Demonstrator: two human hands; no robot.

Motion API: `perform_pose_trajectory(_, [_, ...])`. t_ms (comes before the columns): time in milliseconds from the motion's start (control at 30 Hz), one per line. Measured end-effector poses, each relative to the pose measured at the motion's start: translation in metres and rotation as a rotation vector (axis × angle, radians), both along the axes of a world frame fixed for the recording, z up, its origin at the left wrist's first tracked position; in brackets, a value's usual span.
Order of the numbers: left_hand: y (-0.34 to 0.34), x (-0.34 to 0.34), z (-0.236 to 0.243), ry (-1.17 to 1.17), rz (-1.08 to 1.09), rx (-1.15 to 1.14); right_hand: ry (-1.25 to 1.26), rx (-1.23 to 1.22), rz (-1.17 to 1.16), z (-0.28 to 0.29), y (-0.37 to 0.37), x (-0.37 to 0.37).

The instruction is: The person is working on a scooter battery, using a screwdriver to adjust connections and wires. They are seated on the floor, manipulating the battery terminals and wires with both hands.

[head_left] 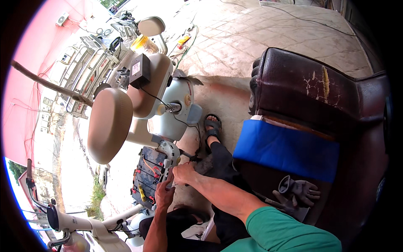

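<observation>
Batteries (147, 176) sit in the open bay of a pale scooter (176, 109), low and left of centre, black blocks laced with red and yellow wires (147, 166). Left hand (164, 194) is right at the bay's near edge, fingers (161, 185) curled in against the batteries' right side and the white frame piece (171, 156); whether they grip anything, I cannot tell. Right hand (184, 173) sits just above and to the right, touching the same frame edge, fingers bunched tight around something small, too hidden to name. Both hands are close together, almost touching, with the batteries just to their left. Tan seat (110, 126) is tipped up over the bay, and a black box (140, 70) rests on the panel above. A sandalled foot (213, 128) is planted beside the scooter. Off to the right, 2 grey gloves (298, 191) lie on a dark bench (319, 92) below a blue cloth (285, 151).
</observation>
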State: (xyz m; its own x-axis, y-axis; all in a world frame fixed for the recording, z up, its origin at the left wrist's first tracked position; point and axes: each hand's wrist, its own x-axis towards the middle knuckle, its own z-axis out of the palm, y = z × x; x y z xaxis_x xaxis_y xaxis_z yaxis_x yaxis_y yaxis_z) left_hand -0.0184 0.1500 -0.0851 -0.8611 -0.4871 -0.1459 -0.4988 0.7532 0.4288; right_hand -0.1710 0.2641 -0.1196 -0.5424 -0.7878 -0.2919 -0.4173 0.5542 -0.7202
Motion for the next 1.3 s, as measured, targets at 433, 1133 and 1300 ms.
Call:
perform_pose_trajectory(433, [0.008, -0.004, 0.017, 0.100, -0.247, -0.087, -0.224, -0.219, 0.165, 0.019, 0.025, -0.001])
perform_pose_trajectory(1133, [-0.016, 0.011, 0.009, 0.017, 0.112, 0.574, 0.642, -0.012, -0.700, 0.155, 0.415, -0.298])
perform_pose_trajectory(1300, [-0.023, -0.004, -0.002, -0.147, 0.110, 0.636, 0.619, -0.066, -0.786, 0.128, 0.480, -0.291])
